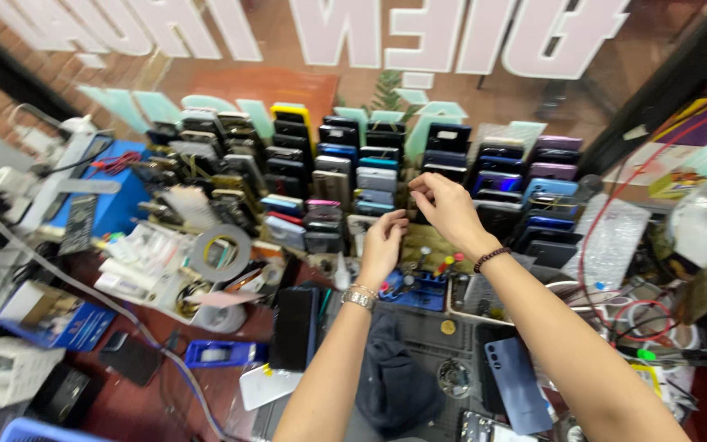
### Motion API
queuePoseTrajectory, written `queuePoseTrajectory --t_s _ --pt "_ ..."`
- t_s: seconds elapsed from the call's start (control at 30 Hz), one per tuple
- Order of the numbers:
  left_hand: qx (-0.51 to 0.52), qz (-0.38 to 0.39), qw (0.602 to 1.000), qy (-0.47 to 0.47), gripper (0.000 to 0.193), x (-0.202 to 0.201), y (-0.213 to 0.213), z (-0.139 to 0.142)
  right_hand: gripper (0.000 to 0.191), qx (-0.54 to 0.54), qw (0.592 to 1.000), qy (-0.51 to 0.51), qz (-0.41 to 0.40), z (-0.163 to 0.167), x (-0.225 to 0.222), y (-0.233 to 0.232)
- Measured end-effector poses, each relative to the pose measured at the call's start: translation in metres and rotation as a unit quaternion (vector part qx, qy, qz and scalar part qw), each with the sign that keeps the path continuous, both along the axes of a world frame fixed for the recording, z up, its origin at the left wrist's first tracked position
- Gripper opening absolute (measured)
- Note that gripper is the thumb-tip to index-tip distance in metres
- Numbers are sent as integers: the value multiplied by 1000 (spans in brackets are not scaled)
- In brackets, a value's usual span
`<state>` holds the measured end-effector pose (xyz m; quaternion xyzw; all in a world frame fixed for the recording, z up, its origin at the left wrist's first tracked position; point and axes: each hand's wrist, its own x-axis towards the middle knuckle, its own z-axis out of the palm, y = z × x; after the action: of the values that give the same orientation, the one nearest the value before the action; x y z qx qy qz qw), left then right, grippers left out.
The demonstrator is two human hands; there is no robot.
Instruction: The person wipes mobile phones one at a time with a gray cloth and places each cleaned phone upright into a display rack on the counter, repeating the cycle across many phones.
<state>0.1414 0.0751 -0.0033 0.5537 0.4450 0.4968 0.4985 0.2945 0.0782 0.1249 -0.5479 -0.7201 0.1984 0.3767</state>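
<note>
Both of my hands reach forward over a crowded repair bench toward a rack of stacked phones point(370, 176). My left hand point(384, 241), with a metal watch at the wrist, has its fingers curled near the bottom of the rack. My right hand point(445, 206), with a dark bead bracelet at the wrist, is raised a little higher, fingertips pinched together. Whether either hand holds something small I cannot tell. A blue screwdriver holder point(421, 288) sits just below the hands.
A blue-grey phone point(517, 381) lies face down at the lower right. A dark cloth point(398, 372) lies between my arms. A black phone point(294, 327), tape rolls point(221, 252), red cables point(615, 270) and a white tool arm point(51, 184) crowd the bench.
</note>
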Motion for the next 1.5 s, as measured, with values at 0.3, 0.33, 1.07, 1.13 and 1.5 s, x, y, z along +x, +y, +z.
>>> queuePoseTrajectory --t_s 0.3,0.33,1.07,1.13,1.5 --pt "-17 138 990 20 25 -76 -41 7 19 -51 988 121 83 -29 -80 -34" --pt "-23 159 986 31 25 -89 -45 5 18 -64 987 117 84 -35 -87 -37" --pt "-152 183 895 376 62 -164 -115 -46 46 -508 779 359 -77 -171 -176 -113" --pt "-141 188 901 366 63 -166 -112 -45 44 -499 773 378 -100 -172 -176 -113" --pt "-350 -92 893 -269 38 -145 -106 -26 40 -375 804 460 -39 -154 -92 -146"
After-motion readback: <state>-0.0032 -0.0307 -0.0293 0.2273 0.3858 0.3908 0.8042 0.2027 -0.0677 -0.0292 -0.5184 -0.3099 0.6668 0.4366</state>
